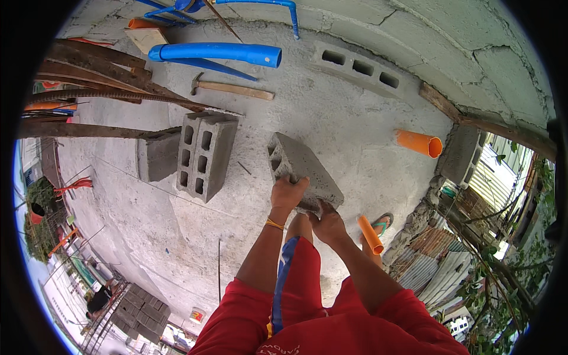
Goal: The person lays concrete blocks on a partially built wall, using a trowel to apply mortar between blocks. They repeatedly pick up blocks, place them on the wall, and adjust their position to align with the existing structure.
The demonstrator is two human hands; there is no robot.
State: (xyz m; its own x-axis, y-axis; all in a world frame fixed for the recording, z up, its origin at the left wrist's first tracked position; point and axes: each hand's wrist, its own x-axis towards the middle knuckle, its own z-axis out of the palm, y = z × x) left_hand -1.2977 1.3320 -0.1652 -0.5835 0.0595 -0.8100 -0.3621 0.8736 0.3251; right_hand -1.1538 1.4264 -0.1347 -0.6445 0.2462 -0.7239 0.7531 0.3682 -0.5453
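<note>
Red shirt [361, 334] foremost, left hand [287, 193] and right hand [328, 223], fingers of both gripping one grey hollow concrete block [307, 168], ahead of red shorts [303, 260], two adjoining hollow blocks [220, 160] at left, claw hammer [236, 90] beyond.

Held block [310, 168] was plain grey, same as the standing blocks [218, 163]. Floor [160, 231] ran paler grey with whitish blotches; wall [449, 47] was grey-green. Thick pipe [219, 53] was bright blue, short pipes [370, 235] orange. Hammer handle [236, 90] was tan, planks [100, 66] brown. Shirt [361, 337] was red with white print; shorts [304, 269] red, blue side stripe [280, 293]. Wristband [274, 223] was yellow.
</note>
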